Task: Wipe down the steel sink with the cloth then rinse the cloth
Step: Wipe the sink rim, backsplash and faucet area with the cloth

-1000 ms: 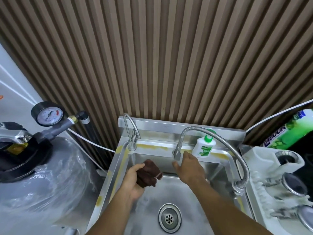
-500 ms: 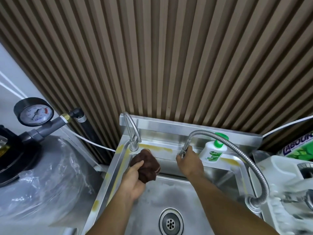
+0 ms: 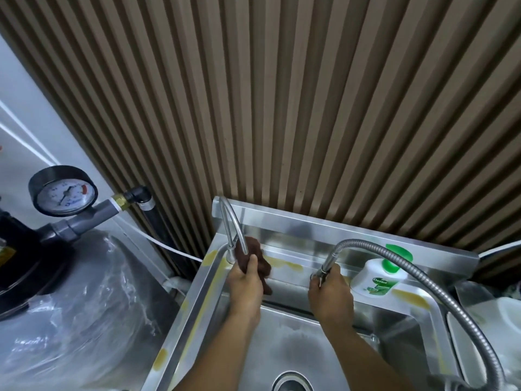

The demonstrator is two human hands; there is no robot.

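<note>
Brown cloth (image 3: 260,263) sat bunched in the left hand (image 3: 244,286), whose fingers curled round it, pressing it against the base of the tap (image 3: 229,215) at the back left corner of the sink (image 3: 296,354). The right hand (image 3: 332,297) gripped the nozzle end of the hose (image 3: 363,242) over the back ledge, apart from the cloth and just beside a soap bottle (image 3: 375,280)
</note>
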